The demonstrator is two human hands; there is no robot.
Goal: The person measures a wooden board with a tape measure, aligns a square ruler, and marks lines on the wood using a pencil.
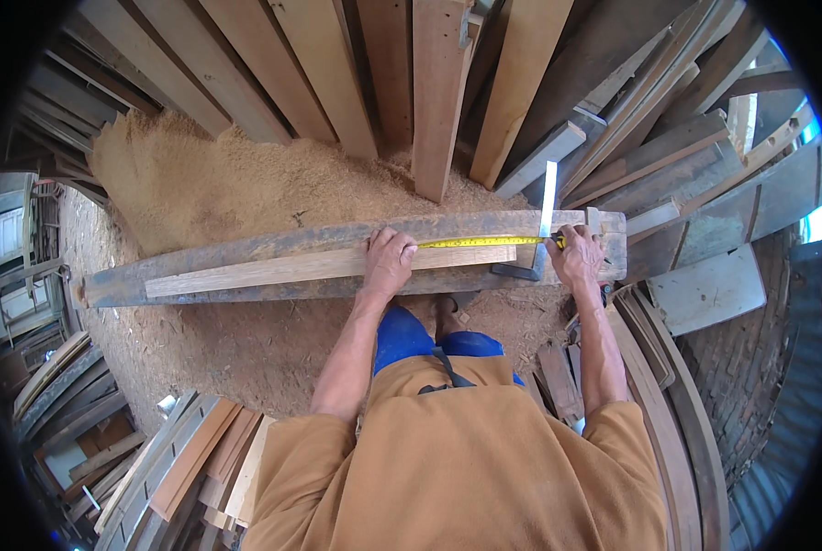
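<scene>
A light wooden strip (291, 272) lies lengthwise on a worn, heavy bench plank (126, 286). The yellow blade of a tape measure (480, 242) runs above the strip between my hands. My left hand (391, 260) is closed on the blade at its left end, resting on the strip. My right hand (577, 255) is closed around the right end, where the tape's case is mostly hidden by the fingers. Just left of that hand lies a try square (548, 197), its bright metal blade pointing away from me and its dark stock near the bench's front edge.
A heap of sawdust (209, 188) lies behind the bench, with several tall boards (314, 69) leaning over it. Stacked planks (204, 455) stand at the lower left. Curved timbers (668, 395) and a pale panel (709, 289) are at the right. My legs are against the bench's near side.
</scene>
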